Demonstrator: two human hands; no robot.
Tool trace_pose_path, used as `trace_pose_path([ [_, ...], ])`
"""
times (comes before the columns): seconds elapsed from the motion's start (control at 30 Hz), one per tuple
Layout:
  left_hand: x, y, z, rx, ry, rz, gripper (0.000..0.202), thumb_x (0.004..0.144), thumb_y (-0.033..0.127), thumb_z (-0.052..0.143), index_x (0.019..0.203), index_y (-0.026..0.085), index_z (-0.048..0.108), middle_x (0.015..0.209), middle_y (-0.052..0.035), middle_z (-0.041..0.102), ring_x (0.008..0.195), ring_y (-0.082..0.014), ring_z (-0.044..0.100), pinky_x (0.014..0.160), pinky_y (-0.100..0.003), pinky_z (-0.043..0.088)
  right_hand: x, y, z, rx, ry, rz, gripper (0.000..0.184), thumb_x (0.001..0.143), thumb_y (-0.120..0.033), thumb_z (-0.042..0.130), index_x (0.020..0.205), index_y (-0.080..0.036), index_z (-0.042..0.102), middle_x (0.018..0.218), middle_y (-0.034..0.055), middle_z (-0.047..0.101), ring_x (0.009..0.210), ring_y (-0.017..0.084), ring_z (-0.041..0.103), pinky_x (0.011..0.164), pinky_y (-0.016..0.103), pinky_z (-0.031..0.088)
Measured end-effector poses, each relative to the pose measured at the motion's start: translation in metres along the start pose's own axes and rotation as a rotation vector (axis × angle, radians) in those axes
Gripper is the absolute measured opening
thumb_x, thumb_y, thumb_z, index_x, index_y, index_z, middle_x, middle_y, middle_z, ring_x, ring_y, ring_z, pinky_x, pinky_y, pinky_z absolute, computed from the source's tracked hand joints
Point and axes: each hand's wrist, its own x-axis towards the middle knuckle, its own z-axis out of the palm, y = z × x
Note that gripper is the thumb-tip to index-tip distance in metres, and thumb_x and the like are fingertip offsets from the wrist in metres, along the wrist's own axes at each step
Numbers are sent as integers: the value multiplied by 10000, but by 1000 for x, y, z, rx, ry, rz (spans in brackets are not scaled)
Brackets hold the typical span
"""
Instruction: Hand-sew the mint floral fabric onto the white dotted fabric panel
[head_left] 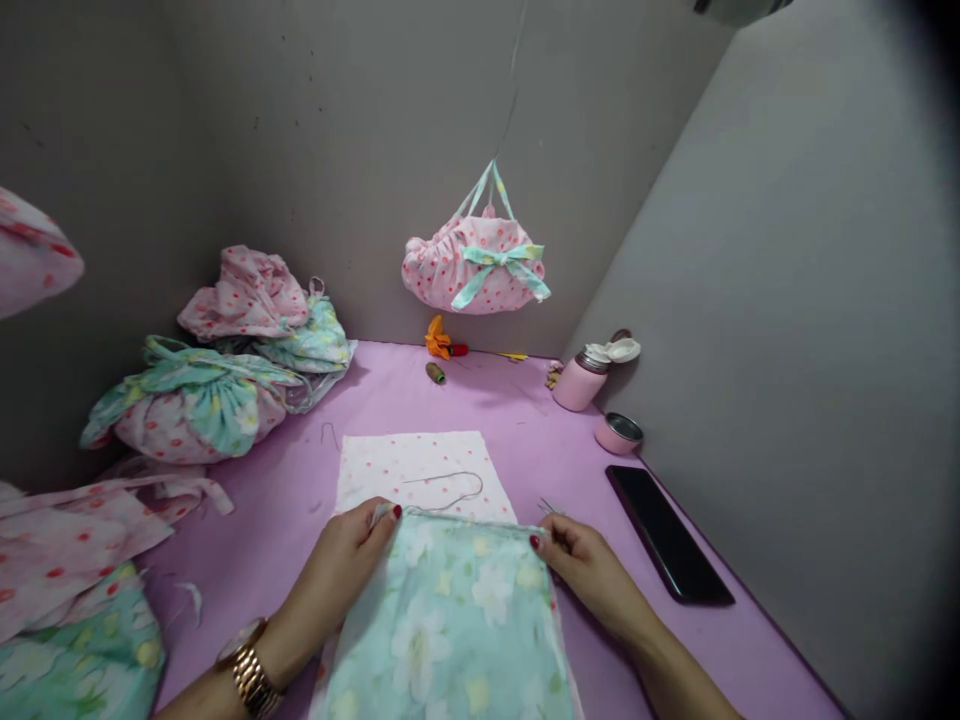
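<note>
A mint-green floral fabric piece [450, 620] lies over a white fabric piece with red dots [412, 462] on the purple table [525, 440]. My left hand [341, 565] pinches the green fabric's upper left corner. My right hand [581, 560] pinches its upper right corner, fingers closed. A loose thread [450, 480] loops across the dotted fabric just beyond the green edge. A gold watch [251, 675] sits on my left wrist.
A black phone [667, 545] lies at the right. A pink flask [581, 378] and its lid cup [619, 432] stand behind it. Finished fabric bags [217, 385] pile at the left. A pink dotted bag [476, 262] hangs at the back. More fabric [67, 580] lies near left.
</note>
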Motion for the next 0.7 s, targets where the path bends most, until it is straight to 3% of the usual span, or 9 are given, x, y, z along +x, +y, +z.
trace_pose_path([
  [0.1, -3, 2, 4, 68, -2, 35, 300, 860, 350, 373, 593, 215, 396, 520, 53, 374, 523, -144, 373, 514, -241, 254, -3, 2, -2, 10, 83, -9, 287, 834, -415, 475, 652, -201, 418, 535, -55, 395, 475, 113, 374, 467, 221, 275],
  [0.23, -5, 5, 7, 119, -24, 50, 303, 847, 338, 377, 580, 212, 445, 507, 43, 425, 515, -156, 412, 520, -244, 264, 1, -6, -11, -447, 118, -57, 195, 798, -266, 504, 619, -190, 504, 549, -15, 492, 531, 156, 471, 507, 247, 308],
  [0.3, -4, 6, 6, 109, -35, 38, 292, 835, 341, 392, 593, 209, 489, 525, 28, 479, 530, -167, 443, 532, -245, 282, 8, -21, -11, -646, 158, -102, 108, 790, -199, 498, 756, -184, 600, 690, 31, 593, 629, 187, 540, 560, 270, 345],
  [0.37, -3, 5, 4, 83, -43, 24, 279, 824, 343, 411, 608, 205, 521, 554, 14, 524, 548, -174, 462, 539, -246, 296, 19, -42, -4, -734, 179, -201, 198, 799, -169, 494, 948, -188, 623, 886, 72, 625, 748, 203, 571, 634, 291, 373],
  [0.47, -1, 4, 2, 43, -50, 17, 261, 821, 346, 424, 643, 202, 550, 584, 12, 549, 565, -175, 469, 538, -242, 305, 40, -74, 25, -694, 37, -332, 186, 820, -191, 518, 964, -211, 635, 932, 61, 624, 798, 194, 577, 695, 293, 389],
  [0.53, 0, 3, 2, 21, -56, 15, 259, 825, 348, 420, 668, 197, 560, 591, 18, 545, 575, -174, 469, 537, -240, 309, 58, -86, 52, -574, -57, -337, 148, 776, -171, 583, 908, -204, 641, 932, 60, 615, 852, 208, 570, 738, 302, 386],
  [0.63, 2, 0, 3, 9, -64, 8, 265, 829, 350, 414, 649, 192, 527, 571, 31, 503, 570, -166, 451, 530, -236, 302, 82, -87, 86, -370, -82, -287, 150, 657, -48, 639, 743, -167, 607, 876, 51, 597, 842, 204, 564, 755, 306, 381],
  [0.7, 4, -3, 3, 4, -61, -1, 274, 835, 352, 401, 621, 198, 476, 557, 41, 459, 558, -157, 427, 518, -232, 287, 95, -80, 98, -269, -79, -263, 152, 638, -26, 628, 631, -158, 552, 787, 26, 586, 750, 165, 562, 706, 279, 392],
])
